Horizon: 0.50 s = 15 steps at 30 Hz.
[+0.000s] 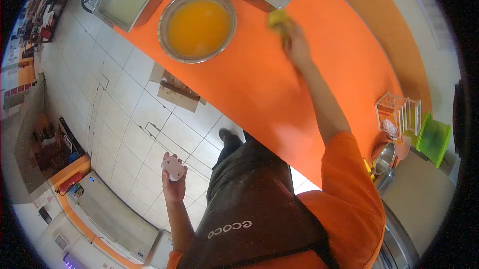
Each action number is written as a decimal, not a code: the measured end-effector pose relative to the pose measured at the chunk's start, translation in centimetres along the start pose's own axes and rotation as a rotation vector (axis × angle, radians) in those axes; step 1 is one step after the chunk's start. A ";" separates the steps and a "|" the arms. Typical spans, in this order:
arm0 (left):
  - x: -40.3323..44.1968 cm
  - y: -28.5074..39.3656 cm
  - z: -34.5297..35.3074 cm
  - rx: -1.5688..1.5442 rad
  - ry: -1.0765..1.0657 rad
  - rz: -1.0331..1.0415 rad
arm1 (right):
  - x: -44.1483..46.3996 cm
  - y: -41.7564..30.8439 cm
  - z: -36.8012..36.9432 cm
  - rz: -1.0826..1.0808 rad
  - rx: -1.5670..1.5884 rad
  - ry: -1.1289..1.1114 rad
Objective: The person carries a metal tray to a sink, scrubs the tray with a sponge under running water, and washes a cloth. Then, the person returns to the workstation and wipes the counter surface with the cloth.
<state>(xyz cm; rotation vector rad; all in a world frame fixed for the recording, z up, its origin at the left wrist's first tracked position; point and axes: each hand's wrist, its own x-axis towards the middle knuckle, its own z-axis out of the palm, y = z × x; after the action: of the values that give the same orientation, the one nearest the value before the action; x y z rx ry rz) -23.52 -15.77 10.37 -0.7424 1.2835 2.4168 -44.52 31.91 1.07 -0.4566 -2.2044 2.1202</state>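
Observation:
My right hand [296, 45] is on the orange counter [259, 99] near its far end, closed around a yellow-green sponge [277, 19] that is blurred by motion. Out over the tiled floor, away from the counter, my left hand [174, 184] is wrapped round a small white rounded object [173, 168] with dark spots; its kind cannot be made out. A steel bowl [162, 32] of orange liquid sits left of my right hand. Just beyond the sponge is the corner of a metal tray [280, 2] with pale orange contents and a red-handled item.
A metal pan [147, 4] of pale liquid stands at the far left counter edge. At the right are a white rack [399, 107], a green container [433, 139] and a small steel bowl [384, 158]. An open cardboard box [178, 100] lies on the floor beside the counter.

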 end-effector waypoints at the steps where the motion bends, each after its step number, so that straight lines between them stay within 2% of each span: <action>1: 0.1 0.0 0.0 0.008 -0.010 0.002 | 0.6 -0.4 -0.8 -0.023 -0.204 0.164; 2: 0.2 0.0 0.2 0.015 -0.021 0.004 | 0.0 1.5 -0.1 -0.184 -0.401 0.292; 5: 0.9 -0.6 1.0 -0.012 -0.004 -0.011 | -3.8 3.6 1.7 -0.464 -0.410 0.102; 6: 1.4 -0.8 1.4 -0.010 -0.004 -0.017 | -4.1 3.8 0.8 -0.765 -0.574 0.010; 8: 1.6 -0.7 1.7 0.007 0.009 -0.038 | -4.4 4.0 -2.4 -0.881 -0.734 0.019; 10: 1.8 -0.4 1.3 0.047 -0.016 -0.026 | -1.2 2.6 -6.9 -0.552 -0.722 0.224; 12: 2.0 -0.4 1.5 0.072 -0.028 -0.029 | -0.8 3.6 -5.5 -0.391 -0.736 0.336; 13: 2.3 -0.5 1.9 0.073 -0.031 -0.032 | -1.2 4.1 -3.4 -0.398 -0.758 0.328; 15: 3.1 -0.9 2.8 0.051 -0.023 -0.040 | -4.5 3.6 2.2 -0.674 -0.850 0.038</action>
<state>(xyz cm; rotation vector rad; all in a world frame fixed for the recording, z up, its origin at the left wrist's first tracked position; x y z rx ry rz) -26.48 -12.90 9.28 -0.7182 1.3033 2.3452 -40.06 28.77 -1.89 0.2238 -2.6202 0.8075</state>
